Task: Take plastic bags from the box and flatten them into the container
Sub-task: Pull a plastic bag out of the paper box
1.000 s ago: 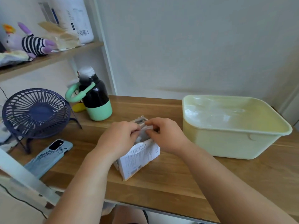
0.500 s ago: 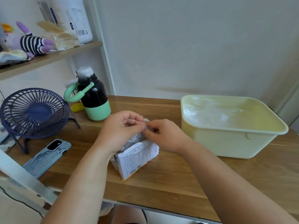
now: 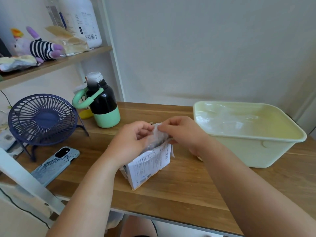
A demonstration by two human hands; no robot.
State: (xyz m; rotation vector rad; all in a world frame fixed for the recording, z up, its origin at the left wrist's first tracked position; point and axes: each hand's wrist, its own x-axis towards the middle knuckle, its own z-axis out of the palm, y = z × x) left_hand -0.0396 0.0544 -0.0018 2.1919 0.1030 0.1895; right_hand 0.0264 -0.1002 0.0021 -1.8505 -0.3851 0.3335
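A small white printed box stands open on the wooden desk. A clear plastic bag sticks up out of its top. My left hand and my right hand both pinch the bag's upper edge just above the box. To the right sits the pale yellow container, with flattened clear bags lying inside it.
A black and green bottle stands behind the box. A dark blue desk fan and a phone in a blue case lie at the left. Above them a shelf holds a plush toy and jugs.
Both hands have risen from the box's opening, drawing the plastic bag upward out of it. The box stays in place.
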